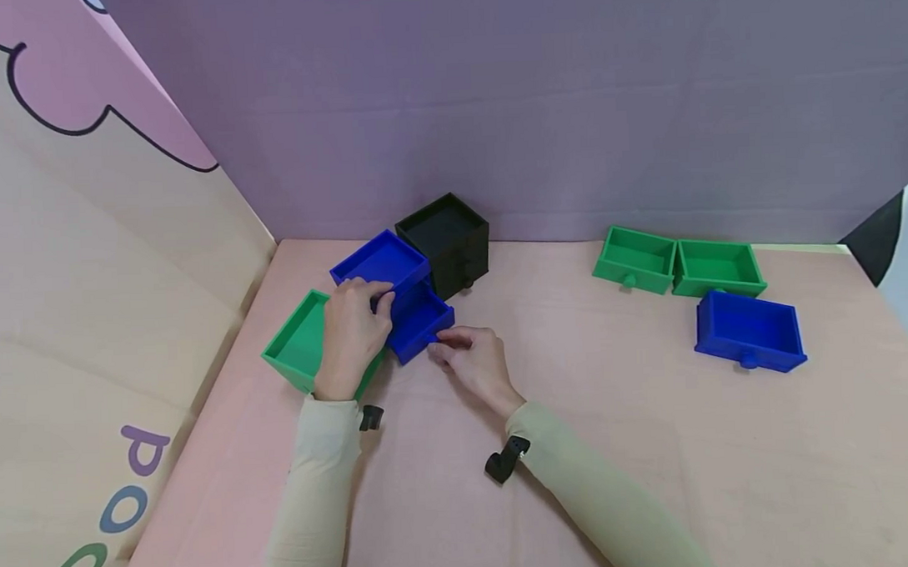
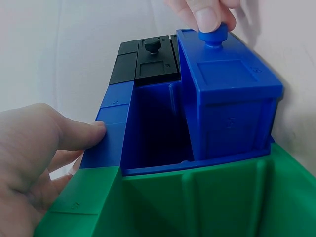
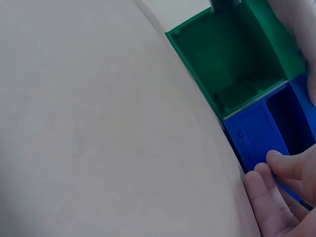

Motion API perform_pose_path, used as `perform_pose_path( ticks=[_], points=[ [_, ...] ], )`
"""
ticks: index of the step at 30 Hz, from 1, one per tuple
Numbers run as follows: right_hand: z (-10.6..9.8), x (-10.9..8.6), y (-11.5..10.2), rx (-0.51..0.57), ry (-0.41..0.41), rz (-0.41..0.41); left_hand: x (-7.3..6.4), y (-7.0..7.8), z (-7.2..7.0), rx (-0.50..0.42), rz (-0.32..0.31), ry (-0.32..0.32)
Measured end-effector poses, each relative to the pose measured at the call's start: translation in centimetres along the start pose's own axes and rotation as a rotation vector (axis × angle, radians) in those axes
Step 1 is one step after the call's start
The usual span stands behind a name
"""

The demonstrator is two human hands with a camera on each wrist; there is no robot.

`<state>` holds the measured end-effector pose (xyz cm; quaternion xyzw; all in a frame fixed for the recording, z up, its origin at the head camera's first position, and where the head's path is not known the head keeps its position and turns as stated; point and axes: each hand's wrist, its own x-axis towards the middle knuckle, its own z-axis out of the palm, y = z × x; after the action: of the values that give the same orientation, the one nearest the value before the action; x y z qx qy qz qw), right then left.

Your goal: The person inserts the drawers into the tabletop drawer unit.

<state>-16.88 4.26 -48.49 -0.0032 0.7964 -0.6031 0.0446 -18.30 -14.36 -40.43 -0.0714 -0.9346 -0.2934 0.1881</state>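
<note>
My left hand [image 1: 351, 333] grips the top front edge of a blue cabinet [image 1: 381, 257], its thumb pressed on the front rim. My right hand [image 1: 475, 362] pinches the round knob [image 2: 213, 37] of a blue drawer [image 2: 232, 84]. That drawer sits in the lower part of the blue cabinet and sticks partly out of the front. Above it, the cabinet's upper opening [image 2: 158, 126] holds no drawer. A green cabinet [image 1: 294, 339] without a drawer in its open front adjoins on the left, partly hidden by my left hand. A black cabinet [image 1: 448, 242] with black knobs adjoins at the back right.
Two loose green drawers [image 1: 637, 256] lie side by side farther right, near the back wall. A loose blue drawer [image 1: 752, 327] rests in front of them. A grey-purple wall [image 1: 539, 130] bounds the pink tabletop [image 1: 577, 354] behind, and a pale panel [image 1: 86, 271] stands at left.
</note>
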Motion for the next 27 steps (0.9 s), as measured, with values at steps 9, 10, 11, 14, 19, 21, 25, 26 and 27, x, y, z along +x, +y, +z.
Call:
perform_pose_path(
  ticks=[9,10,11,14,19,21,25,26,27],
  points=[
    [0.3,0.4,0.3,0.037,-0.005,0.003,-0.1,-0.2,0.1,0.004,-0.001,-0.003],
    [0.3,0.4,0.3,0.041,-0.006,0.003,-0.1,-0.2,0.1,0.005,-0.002,-0.004],
    [0.3,0.4,0.3,0.044,-0.006,0.003,-0.1,-0.2,0.1,0.006,-0.003,-0.005],
    [0.4,0.5,0.3,0.055,-0.008,0.010,-0.2,-0.3,0.1,0.006,-0.005,-0.008],
    [0.5,0.7,0.2,0.072,-0.013,0.012,-0.2,-0.3,0.1,0.007,-0.011,-0.007],
    [0.5,0.8,0.2,0.067,-0.012,0.007,-0.1,-0.2,0.1,0.010,-0.010,-0.008],
    [0.7,1.0,0.1,0.053,-0.005,0.001,-0.1,-0.1,0.1,0.016,-0.002,-0.010],
    [0.7,1.1,0.0,0.048,-0.002,0.000,0.0,-0.1,0.1,0.014,-0.001,-0.010],
    [0.8,1.1,0.0,0.047,-0.001,-0.001,0.0,-0.1,0.1,0.014,0.001,-0.007]
  ],
)
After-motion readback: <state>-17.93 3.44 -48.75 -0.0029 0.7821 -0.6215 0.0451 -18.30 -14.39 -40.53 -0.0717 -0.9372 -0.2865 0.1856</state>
